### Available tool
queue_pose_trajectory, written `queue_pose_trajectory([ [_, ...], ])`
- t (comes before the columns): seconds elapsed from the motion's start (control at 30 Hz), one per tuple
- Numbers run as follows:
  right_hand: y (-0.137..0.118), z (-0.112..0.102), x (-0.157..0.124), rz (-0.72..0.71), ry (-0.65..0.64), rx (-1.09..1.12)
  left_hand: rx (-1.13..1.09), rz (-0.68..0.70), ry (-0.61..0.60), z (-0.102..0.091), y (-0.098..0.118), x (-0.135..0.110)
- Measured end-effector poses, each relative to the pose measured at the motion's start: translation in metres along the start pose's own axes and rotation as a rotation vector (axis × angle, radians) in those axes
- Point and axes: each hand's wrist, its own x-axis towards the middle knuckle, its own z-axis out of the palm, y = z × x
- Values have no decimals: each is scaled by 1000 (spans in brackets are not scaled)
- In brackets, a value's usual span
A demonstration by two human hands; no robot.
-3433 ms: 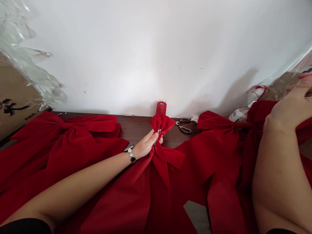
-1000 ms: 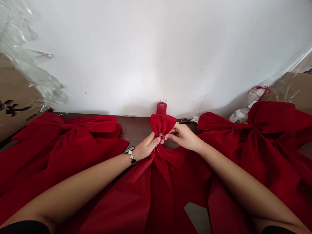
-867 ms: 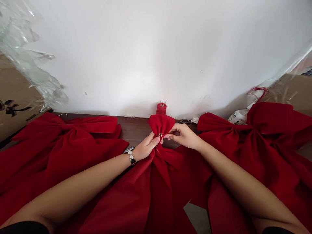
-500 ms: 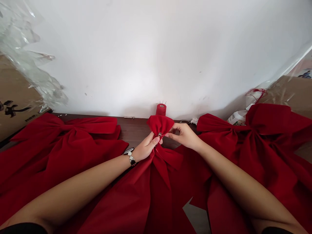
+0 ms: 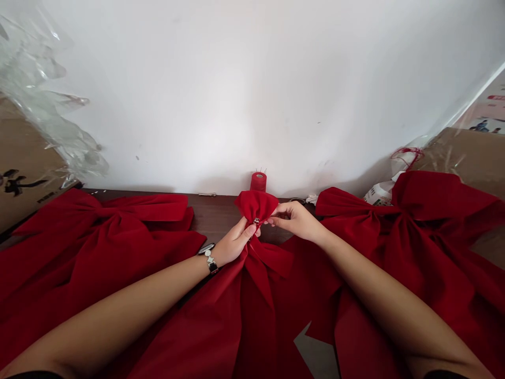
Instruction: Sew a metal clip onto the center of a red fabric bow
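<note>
A red fabric bow (image 5: 257, 204) with long tails is gathered at its middle in front of me. My left hand (image 5: 232, 243) is closed around that gathered middle, its thumb lying just below a small metal clip (image 5: 256, 221). My right hand (image 5: 298, 221) is pinched at the bow's right side, near the clip. Whatever lies between its fingertips is too small to make out. Behind the bow stands a spool of red thread (image 5: 259, 182) with several needles sticking up from its top.
Finished-looking red bows lie on the left (image 5: 102, 216) and right (image 5: 418, 210) of the dark table (image 5: 211, 213). A white wall (image 5: 252, 89) rises behind. Cardboard boxes (image 5: 27, 152) and clear plastic stand at both sides. A small white carton (image 5: 379, 193) sits behind the right bow.
The view has shifted slightly. Both hands keep nearly the same hold and place at the bow, with only small movement of the right fingers.
</note>
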Motion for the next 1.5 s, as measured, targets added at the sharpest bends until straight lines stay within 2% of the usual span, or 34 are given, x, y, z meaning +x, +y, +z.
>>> queue_pose_trajectory([
  [0.2, -5, 2, -2, 19, -45, 128, 29, -7, 0, -2, 1, 1],
  [0.3, -7, -1, -3, 9, -70, 49, 37, -14, 8, -1, 1, 2],
  [0.37, -9, -4, -5, -18, 43, -172, 32, -26, 12, -1, 2, 2],
  [0.47, -11, -4, -9, -145, 380, -509, 42, -40, 8, 0, 3, 4],
  [0.5, -11, -3, -10, -227, 435, -577, 46, -41, 0, 1, 3, 5],
  [0.53, -12, -1, -11, -323, 429, -632, 48, -38, -10, 1, 3, 6],
  [0.6, -13, 3, -12, -493, 284, -737, 48, -20, -25, 1, 2, 8],
  [0.67, -11, 9, -12, -569, 143, -826, 54, 0, -37, 1, 1, 9],
  [0.73, -9, 12, -10, -577, 94, -854, 75, 1, -54, 2, 1, 10],
  [0.8, -7, 14, -10, -572, 106, -797, 93, -6, -75, 1, 1, 9],
  [0.9, -9, 14, -10, -508, 136, -548, 90, -10, -80, 1, 2, 8],
  [1.03, -17, 9, -10, -304, 192, -63, 62, -43, -61, 0, 3, 7],
  [1.13, -23, 1, -9, -210, 183, 240, 39, -70, -47, -1, 1, 7],
  [1.2, -31, -3, -12, -172, 158, 354, 28, -87, -42, -1, -1, 7],
  [1.27, -43, 0, -19, -168, 93, 359, 13, -94, -32, -1, -3, 8],
  [1.33, -58, 11, -30, -204, -22, 261, -17, -73, -32, -1, -4, 8],
  [1.5, -81, 67, -54, -400, -345, -1, -123, -44, -41, 0, 0, 7],
])
